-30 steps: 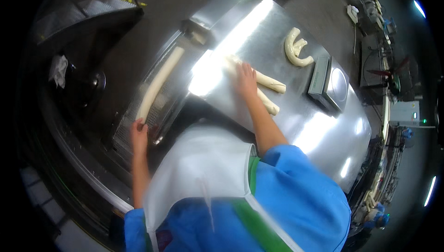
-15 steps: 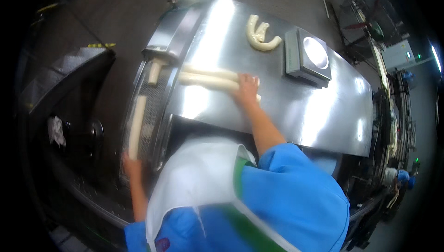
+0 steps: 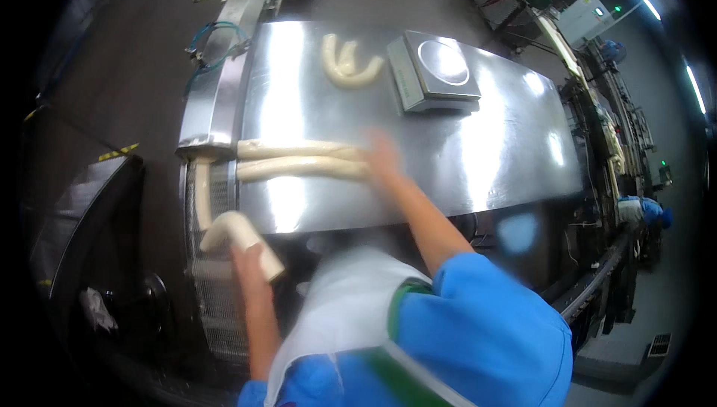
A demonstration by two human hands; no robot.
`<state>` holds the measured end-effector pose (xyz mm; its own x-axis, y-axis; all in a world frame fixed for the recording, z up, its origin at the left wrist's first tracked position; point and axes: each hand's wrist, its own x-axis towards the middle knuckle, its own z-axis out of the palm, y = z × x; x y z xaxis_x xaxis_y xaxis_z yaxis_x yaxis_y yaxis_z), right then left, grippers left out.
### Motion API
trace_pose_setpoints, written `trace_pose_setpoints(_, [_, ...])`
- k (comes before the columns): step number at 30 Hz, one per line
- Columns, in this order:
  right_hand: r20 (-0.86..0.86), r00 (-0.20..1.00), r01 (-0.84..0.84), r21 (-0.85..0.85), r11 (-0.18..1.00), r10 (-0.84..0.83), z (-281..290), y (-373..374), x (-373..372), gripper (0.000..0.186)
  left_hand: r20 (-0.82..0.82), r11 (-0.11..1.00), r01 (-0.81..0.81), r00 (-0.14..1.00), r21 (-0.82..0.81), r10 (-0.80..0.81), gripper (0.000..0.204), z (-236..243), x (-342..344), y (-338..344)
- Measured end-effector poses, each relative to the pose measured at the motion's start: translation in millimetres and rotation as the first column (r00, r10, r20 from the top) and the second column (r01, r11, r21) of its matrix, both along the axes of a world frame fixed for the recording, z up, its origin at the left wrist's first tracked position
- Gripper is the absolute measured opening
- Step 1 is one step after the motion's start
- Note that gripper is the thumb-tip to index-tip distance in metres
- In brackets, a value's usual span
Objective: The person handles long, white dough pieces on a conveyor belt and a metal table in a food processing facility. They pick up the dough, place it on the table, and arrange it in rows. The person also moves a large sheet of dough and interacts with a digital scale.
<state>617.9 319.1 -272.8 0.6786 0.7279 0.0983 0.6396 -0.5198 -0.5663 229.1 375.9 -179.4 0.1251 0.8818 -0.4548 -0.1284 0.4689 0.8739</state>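
My left hand [image 3: 250, 263] is closed round a thick, pale dough roll [image 3: 240, 229], held above the mesh conveyor. The roll's far part bends over and droops to the left. On the steel table, two long dough rolls [image 3: 299, 167] lie side by side, pointing toward the conveyor. At their right ends is my right hand [image 3: 382, 159], whose fingers are smeared by motion, so their grip does not show. Another dough length [image 3: 202, 192] comes out from under the metal housing onto the belt.
A curved dough piece [image 3: 351, 77] with a short piece inside its bend lies at the table's far side. Beside it stands a scale [image 3: 435, 71] with a round plate. The mesh conveyor [image 3: 216, 310] runs along the left of the steel table [image 3: 343, 209]. Another person [image 3: 646, 211] is far right.
My left hand has lifted the dough roll off the belt, and it now bends. My right hand has shifted toward the rolls' right ends. The head view has turned, moving the whole scene.
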Motion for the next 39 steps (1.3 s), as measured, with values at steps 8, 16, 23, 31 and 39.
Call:
trace_pose_setpoints(8, [0.162, 0.833, 0.487, 0.242, 0.839, -0.53, 33, -88, 330, 0.069, 0.12, 0.896, 0.204, 0.978, -0.394, -0.17, 0.053, -100, 108, 16])
trace_pose_setpoints(16, [-0.339, 0.834, 0.46, -0.009, 0.888, -0.436, 32, -98, 441, 0.051, -0.004, 0.94, 0.339, 0.941, 0.042, -0.339, 0.047, -39, 262, -9])
trace_pose_setpoints(23, [-0.678, 0.686, 0.428, 0.081, 0.9, -0.265, 32, -122, 429, 0.038, -0.169, 0.672, 0.717, 0.697, 0.183, -0.697, 0.082, -89, 503, 15])
trace_pose_setpoints(31, [-0.868, 0.446, 0.648, 0.144, 0.748, -0.22, 41, -117, 308, 0.032, -0.47, 0.446, 0.75, 0.657, 0.488, -0.59, 0.073, -106, 569, 93])
trace_pose_setpoints(39, [-0.948, 0.315, 0.369, 0.081, 0.926, -0.043, 71, -71, 221, 0.026, -0.086, 0.753, 0.521, 0.84, 0.402, -0.535, 0.046, -59, 490, 151])
